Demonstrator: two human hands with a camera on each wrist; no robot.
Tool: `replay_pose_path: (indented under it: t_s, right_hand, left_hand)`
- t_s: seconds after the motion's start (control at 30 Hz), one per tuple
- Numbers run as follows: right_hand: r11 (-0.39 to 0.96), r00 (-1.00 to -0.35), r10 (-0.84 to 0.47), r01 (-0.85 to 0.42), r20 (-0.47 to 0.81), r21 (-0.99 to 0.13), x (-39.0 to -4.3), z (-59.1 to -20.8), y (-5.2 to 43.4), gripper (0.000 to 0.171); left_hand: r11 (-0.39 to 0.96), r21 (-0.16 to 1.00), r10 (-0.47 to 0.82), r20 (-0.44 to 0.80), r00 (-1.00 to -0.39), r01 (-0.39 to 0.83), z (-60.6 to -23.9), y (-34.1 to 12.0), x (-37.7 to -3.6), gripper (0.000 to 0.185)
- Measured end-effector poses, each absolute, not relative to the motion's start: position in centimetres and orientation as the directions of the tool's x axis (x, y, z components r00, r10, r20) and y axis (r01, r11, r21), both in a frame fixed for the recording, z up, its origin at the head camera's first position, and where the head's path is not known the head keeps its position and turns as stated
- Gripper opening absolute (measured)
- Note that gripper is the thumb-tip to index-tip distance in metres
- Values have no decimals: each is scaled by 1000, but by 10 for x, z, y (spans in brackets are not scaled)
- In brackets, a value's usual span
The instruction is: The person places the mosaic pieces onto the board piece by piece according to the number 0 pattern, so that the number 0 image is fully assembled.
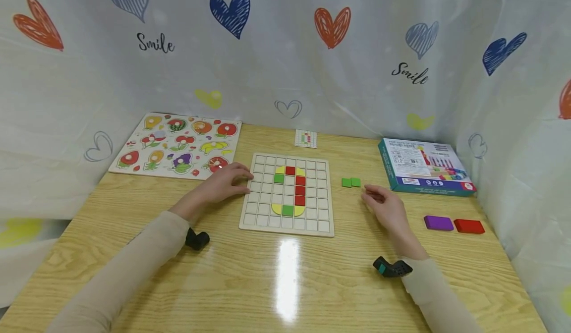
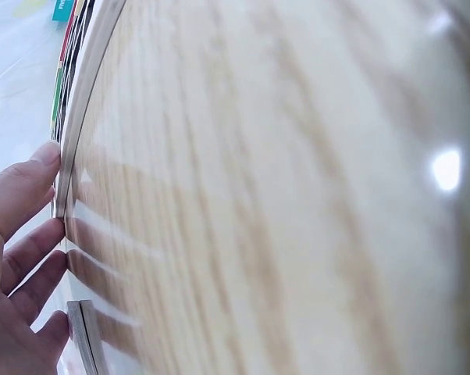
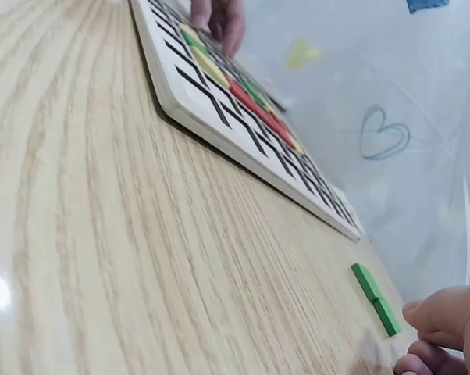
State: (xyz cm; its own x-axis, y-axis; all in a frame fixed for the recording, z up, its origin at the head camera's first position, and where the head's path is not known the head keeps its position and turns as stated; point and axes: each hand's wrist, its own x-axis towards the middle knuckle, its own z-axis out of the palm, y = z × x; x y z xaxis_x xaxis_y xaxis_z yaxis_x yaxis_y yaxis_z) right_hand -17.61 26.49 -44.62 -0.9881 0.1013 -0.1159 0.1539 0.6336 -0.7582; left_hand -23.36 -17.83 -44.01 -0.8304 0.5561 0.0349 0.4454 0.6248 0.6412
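A wooden grid board (image 1: 263, 208) lies in the middle of the table. On it, red, green and yellow tiles form a loop; the yellow corner tiles are rounded. My left hand (image 1: 224, 182) touches the board's left edge with its thumb and fingertips, also seen in the left wrist view, where the hand (image 2: 20, 258) is beside the board's rim. Two green square tiles (image 1: 351, 182) lie side by side, touching, right of the board. My right hand (image 1: 387, 209) is just right of them, fingers loosely bent, with nothing visible in it.
A fruit puzzle board (image 1: 176, 147) lies at the back left. Behind the grid board is a small pattern card (image 1: 306, 138). A flat toy box (image 1: 426, 167) stands back right, with a purple block (image 1: 438, 223) and a red block (image 1: 469, 226) nearer. A curtain hangs behind.
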Motion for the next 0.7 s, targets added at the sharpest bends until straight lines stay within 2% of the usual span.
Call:
replay_pose_path:
  t_s: [0.7]
  right_hand:
    - [737,-999,-36,-19,-12,-675,-207,-449,269,49]
  left_hand:
    - [629,627,562,41,-826,459,-440,-178,-233,36]
